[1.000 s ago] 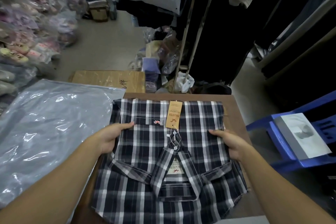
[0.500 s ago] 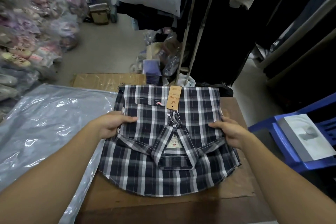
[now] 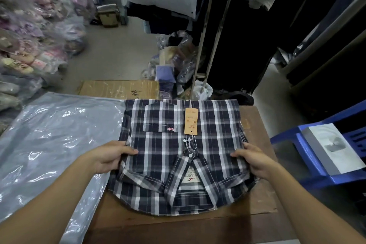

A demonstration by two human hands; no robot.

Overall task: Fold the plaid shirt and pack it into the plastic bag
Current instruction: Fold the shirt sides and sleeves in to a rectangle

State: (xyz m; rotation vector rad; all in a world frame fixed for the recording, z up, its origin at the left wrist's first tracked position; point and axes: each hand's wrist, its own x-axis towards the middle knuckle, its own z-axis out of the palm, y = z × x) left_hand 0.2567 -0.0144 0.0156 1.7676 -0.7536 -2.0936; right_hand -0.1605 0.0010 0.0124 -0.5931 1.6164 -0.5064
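Observation:
The folded navy-and-white plaid shirt point(image 3: 213, 144) lies on the brown table point(image 3: 257, 204), collar toward me, an orange hang tag point(image 3: 191, 121) on its front. My left hand point(image 3: 111, 156) grips the shirt's left side edge, thumb on top. On the opposite side my right hand point(image 3: 255, 159) grips the edge the same way. A large clear plastic bag point(image 3: 51, 138) lies flat just left of the shirt, reaching under my left forearm.
A cardboard box point(image 3: 118, 89) sits beyond the table. Piles of bagged clothes point(image 3: 33, 31) fill the left. A blue plastic chair point(image 3: 316, 164) with a grey box point(image 3: 334, 148) stands at the right. Dark hanging garments and a metal rack point(image 3: 215, 31) rise behind.
Both hands slid the folded shirt away from me across the table; its near hem now lies fully on the tabletop. The grip on both side edges stays the same.

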